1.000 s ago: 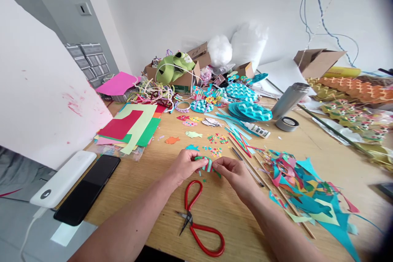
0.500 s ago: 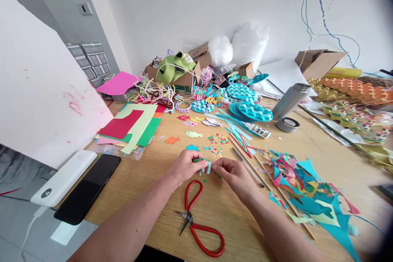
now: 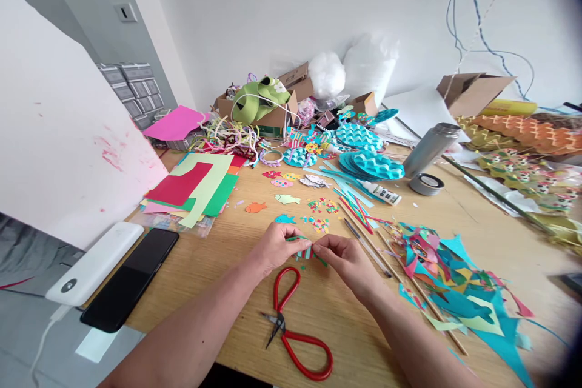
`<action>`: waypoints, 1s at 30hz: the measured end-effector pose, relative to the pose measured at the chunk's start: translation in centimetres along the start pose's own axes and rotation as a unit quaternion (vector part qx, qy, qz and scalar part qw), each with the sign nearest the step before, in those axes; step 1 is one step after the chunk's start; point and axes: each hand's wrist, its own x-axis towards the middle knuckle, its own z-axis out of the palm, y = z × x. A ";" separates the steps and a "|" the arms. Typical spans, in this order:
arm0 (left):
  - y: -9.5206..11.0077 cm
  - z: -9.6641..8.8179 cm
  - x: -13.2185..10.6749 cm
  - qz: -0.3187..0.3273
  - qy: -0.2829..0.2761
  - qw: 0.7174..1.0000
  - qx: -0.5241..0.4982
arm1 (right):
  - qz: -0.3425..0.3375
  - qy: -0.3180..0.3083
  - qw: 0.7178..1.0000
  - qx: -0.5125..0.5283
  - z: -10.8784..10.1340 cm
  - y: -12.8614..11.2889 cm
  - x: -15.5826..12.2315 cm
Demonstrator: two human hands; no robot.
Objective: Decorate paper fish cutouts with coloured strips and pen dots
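Observation:
A small green paper fish (image 3: pixel 305 252) with red and pale stripes is held between my two hands above the table. My left hand (image 3: pixel 276 248) pinches its left end, while my right hand (image 3: pixel 340 254) has thumb and forefinger closed at its right side; my fingers cover both ends. Red-handled scissors (image 3: pixel 280 322) lie with blades apart just below my hands. Beyond my fingers are a blue paper fish (image 3: pixel 285 218), an orange one (image 3: pixel 256 208), a pale green one (image 3: pixel 287 199) and piles of coloured paper bits (image 3: pixel 319 224).
Coloured paper sheets (image 3: pixel 200 185) are stacked at the left, near a black phone (image 3: pixel 130 279) and a white power bank (image 3: pixel 93 264). Paper scraps (image 3: pixel 468 285), thin sticks (image 3: pixel 422 294) and a pen (image 3: pixel 364 244) lie right. A glue bottle (image 3: pixel 382 192) and a metal flask (image 3: pixel 430 150) stand farther back.
My right fingertips have shifted slightly left over the striped fish, covering a little more of it. Everything else on the table stays in place.

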 end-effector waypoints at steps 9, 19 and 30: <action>0.2 0.1 -0.1 -0.018 0.018 0.998 -0.050 | 0.013 -0.036 0.999 0.036 0.3 0.4 0.1; -0.1 0.0 -0.1 -0.014 -0.007 0.999 -0.039 | 0.012 -0.040 0.999 0.033 0.4 0.5 0.0; 0.2 0.0 -0.2 -0.027 -0.018 0.997 -0.071 | 0.014 -0.035 0.998 0.048 0.3 0.5 0.1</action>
